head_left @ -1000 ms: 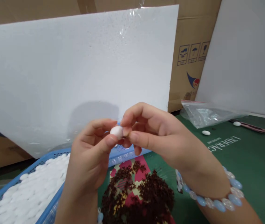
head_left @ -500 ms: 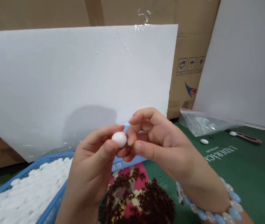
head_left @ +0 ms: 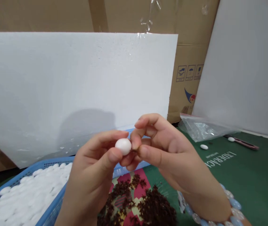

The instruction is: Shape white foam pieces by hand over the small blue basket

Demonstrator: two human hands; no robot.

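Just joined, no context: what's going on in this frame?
A person holds a small white oval piece between the left hand and the right hand, whose fingertips pinch at its end. Below sit a blue basket of similar white pieces and a pile of dark brown bits on the green mat.

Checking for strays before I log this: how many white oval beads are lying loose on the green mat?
2: one white bead lies just below the clear plastic bag, another beside the pink tool. More may hide behind the hands or bag.
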